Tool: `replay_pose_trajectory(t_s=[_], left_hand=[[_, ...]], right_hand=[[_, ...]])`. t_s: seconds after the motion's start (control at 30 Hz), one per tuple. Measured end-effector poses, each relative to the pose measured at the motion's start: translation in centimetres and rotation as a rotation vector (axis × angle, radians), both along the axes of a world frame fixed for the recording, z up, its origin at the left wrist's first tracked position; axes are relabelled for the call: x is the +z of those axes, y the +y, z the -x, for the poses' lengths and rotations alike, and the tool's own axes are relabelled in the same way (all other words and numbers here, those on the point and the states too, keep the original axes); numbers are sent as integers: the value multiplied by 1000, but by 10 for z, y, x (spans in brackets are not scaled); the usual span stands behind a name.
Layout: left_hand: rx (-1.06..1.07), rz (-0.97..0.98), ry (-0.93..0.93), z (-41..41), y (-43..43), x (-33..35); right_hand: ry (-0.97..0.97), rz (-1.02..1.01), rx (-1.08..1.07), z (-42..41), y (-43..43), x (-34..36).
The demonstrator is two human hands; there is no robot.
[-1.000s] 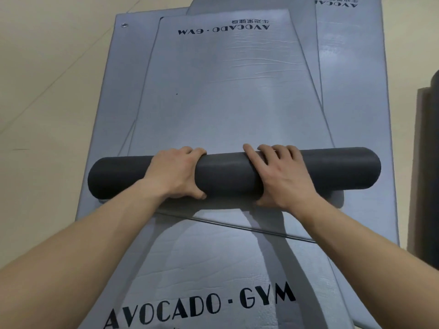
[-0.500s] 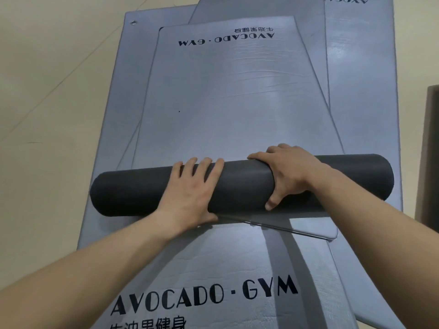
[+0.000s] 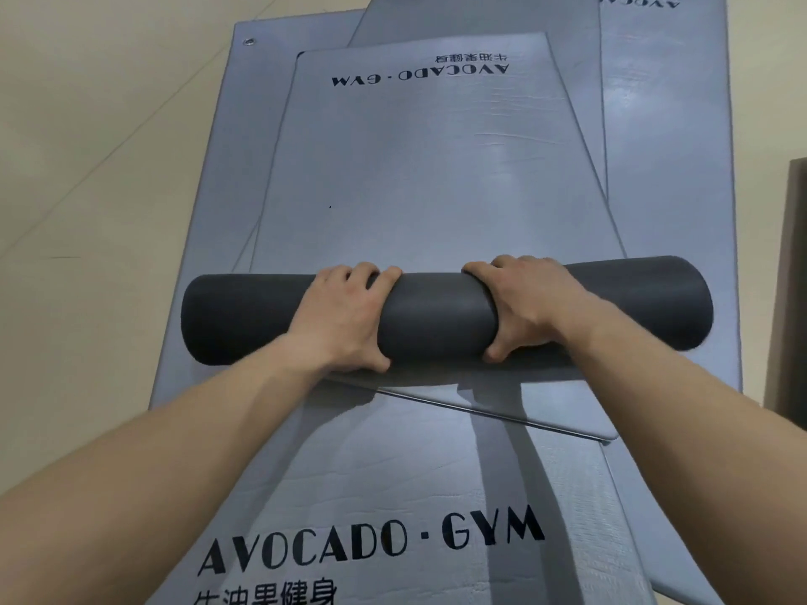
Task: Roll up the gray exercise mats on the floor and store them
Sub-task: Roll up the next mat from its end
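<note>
2 hands are now gripping the roll point(image 3: 436, 316): my left hand point(image 3: 345, 316), lying flat on it a moment ago, is curling round it, a little apart from my right hand point(image 3: 530, 307). The roll is resting across the gray mat point(image 3: 436, 168), whose flat stretch is running on beyond it. A lower mat point(image 3: 393, 473) is showing on the roll's near side. I am judging this regrip as readying the next turn, with storing far off.

Pale beige floor point(image 3: 87, 168) with faint seams; brown panel point(image 3: 790, 290) at right edge.
</note>
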State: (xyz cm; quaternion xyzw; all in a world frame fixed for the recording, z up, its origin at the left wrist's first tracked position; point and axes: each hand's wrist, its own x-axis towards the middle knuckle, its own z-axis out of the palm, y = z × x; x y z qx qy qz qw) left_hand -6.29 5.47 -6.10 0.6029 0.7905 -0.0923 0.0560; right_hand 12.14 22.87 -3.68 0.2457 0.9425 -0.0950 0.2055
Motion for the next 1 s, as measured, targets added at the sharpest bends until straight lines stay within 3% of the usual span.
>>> replay_pose_trajectory(t_s=[0.1,0.23,0.3,0.43,0.5,0.63,0.73,0.83,0.93,1.0], left_hand=[[-10,209,-207,11,-5,16],[17,327,-315,23,5,23],[9,273,-256,20,1,17],[-9,-42,36,4,-27,-3],[-6,-27,-26,13,-14,2],[52,77,-246,33,17,25],[28,-7,-163,28,11,15],[19,-203,82,19,-15,-6],[6,-187,180,29,-9,-9],[7,-144,132,39,7,-1]], right_hand=[[-80,129,-2,0,-16,9],[90,-160,-2,-23,-59,-9],[85,-135,11,-18,-54,-10],[32,111,-28,12,-20,14],[79,61,-59,13,-14,14],[220,-232,-148,-19,-24,1],[163,-308,-80,-27,-23,-8],[125,-196,-103,-4,-3,6],[87,-39,-145,14,24,23],[118,-101,-140,16,22,15]])
